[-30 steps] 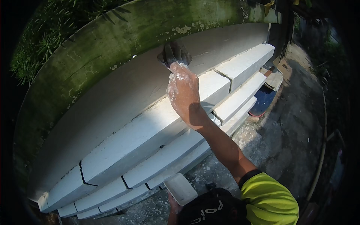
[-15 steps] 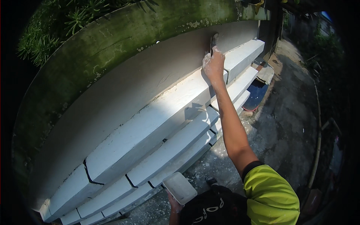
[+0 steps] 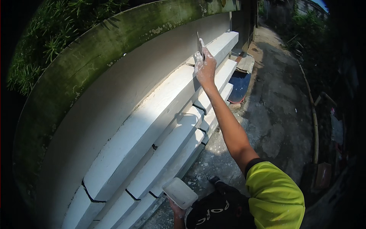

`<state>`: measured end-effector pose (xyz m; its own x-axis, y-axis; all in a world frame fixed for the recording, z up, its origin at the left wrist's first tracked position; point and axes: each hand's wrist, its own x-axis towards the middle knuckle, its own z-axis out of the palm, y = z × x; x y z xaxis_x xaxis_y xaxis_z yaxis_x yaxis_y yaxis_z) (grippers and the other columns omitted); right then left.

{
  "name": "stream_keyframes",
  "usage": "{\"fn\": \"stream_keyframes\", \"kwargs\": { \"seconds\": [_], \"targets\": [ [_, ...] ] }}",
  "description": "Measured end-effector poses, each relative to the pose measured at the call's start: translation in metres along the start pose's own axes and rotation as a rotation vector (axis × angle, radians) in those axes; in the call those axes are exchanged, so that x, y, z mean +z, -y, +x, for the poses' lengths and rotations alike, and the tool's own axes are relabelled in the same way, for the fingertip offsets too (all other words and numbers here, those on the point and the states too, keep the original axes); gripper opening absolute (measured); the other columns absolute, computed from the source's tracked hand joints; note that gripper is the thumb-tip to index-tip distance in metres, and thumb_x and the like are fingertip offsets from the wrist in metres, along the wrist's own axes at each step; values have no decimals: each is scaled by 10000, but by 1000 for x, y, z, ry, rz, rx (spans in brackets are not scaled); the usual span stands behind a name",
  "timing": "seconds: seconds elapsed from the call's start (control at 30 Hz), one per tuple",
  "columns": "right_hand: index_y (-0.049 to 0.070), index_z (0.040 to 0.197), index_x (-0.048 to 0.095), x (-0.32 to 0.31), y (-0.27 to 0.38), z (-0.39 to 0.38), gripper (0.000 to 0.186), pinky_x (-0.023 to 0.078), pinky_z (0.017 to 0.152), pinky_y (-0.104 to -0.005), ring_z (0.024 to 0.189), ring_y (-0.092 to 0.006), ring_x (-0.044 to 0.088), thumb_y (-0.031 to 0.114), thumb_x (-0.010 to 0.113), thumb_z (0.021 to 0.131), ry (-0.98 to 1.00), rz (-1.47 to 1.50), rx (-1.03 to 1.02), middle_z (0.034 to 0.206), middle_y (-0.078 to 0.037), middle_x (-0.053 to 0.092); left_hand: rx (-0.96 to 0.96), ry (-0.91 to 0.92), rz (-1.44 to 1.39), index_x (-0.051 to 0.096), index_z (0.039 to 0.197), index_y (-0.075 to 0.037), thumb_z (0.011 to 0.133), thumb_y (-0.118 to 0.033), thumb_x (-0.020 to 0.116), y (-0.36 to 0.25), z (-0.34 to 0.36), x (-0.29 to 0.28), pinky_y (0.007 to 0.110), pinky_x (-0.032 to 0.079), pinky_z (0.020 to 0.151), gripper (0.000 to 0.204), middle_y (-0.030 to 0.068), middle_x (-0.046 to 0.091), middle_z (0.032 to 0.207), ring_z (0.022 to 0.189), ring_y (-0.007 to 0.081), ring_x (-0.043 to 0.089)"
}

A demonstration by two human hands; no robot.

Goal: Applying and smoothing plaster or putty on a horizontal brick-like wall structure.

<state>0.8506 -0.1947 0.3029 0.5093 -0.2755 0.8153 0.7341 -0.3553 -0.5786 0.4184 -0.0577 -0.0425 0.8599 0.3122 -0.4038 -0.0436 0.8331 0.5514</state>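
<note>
My right hand point(image 3: 206, 69) reaches out to the pale wall point(image 3: 152, 61), white smears on its fingers. It is closed around a putty knife point(image 3: 199, 42), whose thin blade points up along the wall; I cannot tell whether the blade touches it. Just below this hand runs the top row of white blocks point(image 3: 152, 103). Down by my body, my left hand point(image 3: 177, 209) grips a white rectangular plastic tub point(image 3: 180, 193) at its side. The tub is tilted, and its inside looks whitish.
Stepped rows of white blocks with dark gaps jut out below the wall. A mossy green ledge point(image 3: 91, 57) curves above, with leafy plants point(image 3: 57, 42) behind it. A dark blue board point(image 3: 239, 86) leans near the far end. A concrete path point(image 3: 274, 95) runs along the right.
The view has swung right, so the wall appears farther left. My right hand has moved along the wall, past a block joint, and the knife's blade appears more edge-on. The tub stays held.
</note>
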Motion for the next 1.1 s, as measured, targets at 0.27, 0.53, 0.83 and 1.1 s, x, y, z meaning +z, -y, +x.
{"fn": "stream_keyframes", "kwargs": {
  "seconds": [0.27,0.53,0.83,1.1],
  "targets": [
    [-37,1133,549,18,59,-38,311,477,641,-349,685,-226,601,37,563,831,461,252,0,789,-144,624,7,-4,10,345,1366,-152,902,-611,313,20,22,-3,485,438,930,653,72,493,1281,1138,297,510],
    [-42,1154,572,-35,-72,53,307,457,809,-287,857,-151,586,73,576,870,173,223,100,975,-121,654,145,-67,11,345,1364,-138,909,-599,307,33,21,19,477,429,944,649,84,494,1282,1140,297,508],
    [-71,999,611,40,-163,124,261,484,674,-377,754,-317,658,49,599,767,221,-304,65,800,-237,650,171,-44,-67,356,1354,-96,910,-579,331,52,53,62,484,426,947,657,120,502,1271,1139,309,508],
    [-72,1092,577,-24,-125,77,310,482,757,-325,808,-222,631,-17,548,788,288,199,-107,897,-207,648,219,-70,-114,359,1353,-97,915,-567,331,77,72,85,486,422,950,643,118,501,1273,1142,311,505]
  ]
}}
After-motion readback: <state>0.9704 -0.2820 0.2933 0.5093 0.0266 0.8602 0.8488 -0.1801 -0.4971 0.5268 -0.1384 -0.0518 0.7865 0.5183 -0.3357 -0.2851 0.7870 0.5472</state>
